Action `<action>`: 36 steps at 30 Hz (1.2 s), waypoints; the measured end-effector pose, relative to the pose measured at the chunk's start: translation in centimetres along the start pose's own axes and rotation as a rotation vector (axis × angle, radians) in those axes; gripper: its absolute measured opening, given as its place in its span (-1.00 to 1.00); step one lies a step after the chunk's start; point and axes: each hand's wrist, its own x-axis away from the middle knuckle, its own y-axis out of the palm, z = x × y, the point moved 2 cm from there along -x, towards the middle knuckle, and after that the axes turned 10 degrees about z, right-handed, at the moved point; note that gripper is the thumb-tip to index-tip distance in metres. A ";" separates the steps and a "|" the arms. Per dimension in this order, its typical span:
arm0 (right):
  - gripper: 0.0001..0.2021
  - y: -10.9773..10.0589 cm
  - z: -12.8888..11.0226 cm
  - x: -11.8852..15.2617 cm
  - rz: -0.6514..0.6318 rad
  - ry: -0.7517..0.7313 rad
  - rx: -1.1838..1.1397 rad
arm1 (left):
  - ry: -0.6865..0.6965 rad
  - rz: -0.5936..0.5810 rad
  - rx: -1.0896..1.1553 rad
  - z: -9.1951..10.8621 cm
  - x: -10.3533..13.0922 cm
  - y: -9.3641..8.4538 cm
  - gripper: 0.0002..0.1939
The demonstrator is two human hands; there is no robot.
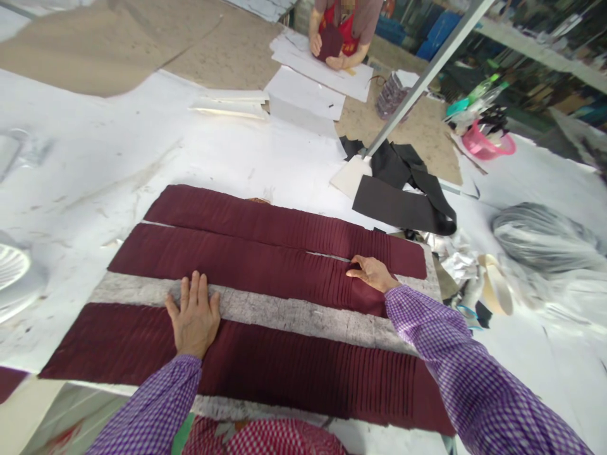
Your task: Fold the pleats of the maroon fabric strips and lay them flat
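Note:
Three long rows of overlapping dark maroon pieces lie on a grey, worn board [303,314]. My left hand [193,316] rests flat with fingers spread, across the bare grey strip and the upper edge of the nearest row [303,370]. At the right part of the middle row [237,256], my right hand [372,272] has thumb and fingers curved toward each other at the row's upper edge; whether a piece is between the fingertips is too small to tell. The far row [265,218] lies just beyond it.
Black strips [398,202] lie around the foot of a slanted metal pole [427,76]. A pink basket [488,142] and a plastic-wrapped bundle [545,237] sit at the right. Across the table, a person's hands hold a maroon piece [331,43]. A white plastic object [14,272] stands far left.

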 end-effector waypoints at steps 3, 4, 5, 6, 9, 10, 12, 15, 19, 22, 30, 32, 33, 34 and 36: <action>-0.65 0.0 -0.2 0.2 0.029 0.012 0.012 | 0.002 -0.001 -0.005 0.0 0.0 0.0 -0.44; -0.65 0.0 -0.4 0.3 0.048 0.021 0.019 | 0.000 -0.003 -0.003 0.1 0.0 -0.1 -0.44; -0.65 0.0 -0.5 0.5 0.073 0.030 0.025 | -0.003 -0.004 0.000 0.1 0.0 -0.1 -0.44; -0.65 0.0 -0.6 0.7 0.105 0.035 0.030 | -0.005 -0.005 0.006 0.1 -0.1 -0.1 -0.44; -0.64 0.0 -0.9 1.3 0.240 0.021 0.027 | -0.009 -0.005 0.024 0.2 -0.1 -0.2 -0.44; -0.64 0.0 -0.9 1.4 0.290 0.010 0.019 | -0.007 -0.004 0.026 0.3 -0.1 -0.2 -0.44; -0.65 0.0 -0.6 1.8 0.381 -0.016 -0.016 | -0.001 -0.001 0.019 0.3 -0.1 -0.2 -0.44; -0.77 0.2 0.1 2.8 0.491 -0.057 -0.089 | 0.008 0.006 0.004 0.3 -0.1 -0.2 -0.44; -0.72 0.9 0.2 4.9 0.507 -0.179 -0.144 | 0.011 0.013 0.006 0.5 -0.1 -0.3 -0.44; -0.68 1.6 -0.4 6.4 0.455 -0.274 -0.130 | 0.004 0.018 0.018 0.5 0.0 -0.4 -0.43; -0.66 2.1 -0.9 7.6 0.371 -0.321 -0.024 | 0.027 0.041 0.000 0.3 0.1 -0.1 -0.45; -0.67 2.0 -1.0 7.5 0.357 -0.329 -0.003 | 0.028 0.046 -0.001 0.2 0.1 0.0 -0.46; -0.68 1.9 -1.0 7.5 0.349 -0.337 0.004 | 0.028 0.046 0.000 0.2 0.1 0.0 -0.46; -0.69 1.9 -1.1 7.5 0.343 -0.345 0.010 | 0.026 0.044 0.002 0.2 0.1 -0.1 -0.45; -0.69 1.8 -1.3 7.5 0.330 -0.369 0.015 | 0.019 0.036 0.010 0.3 0.0 -0.1 -0.45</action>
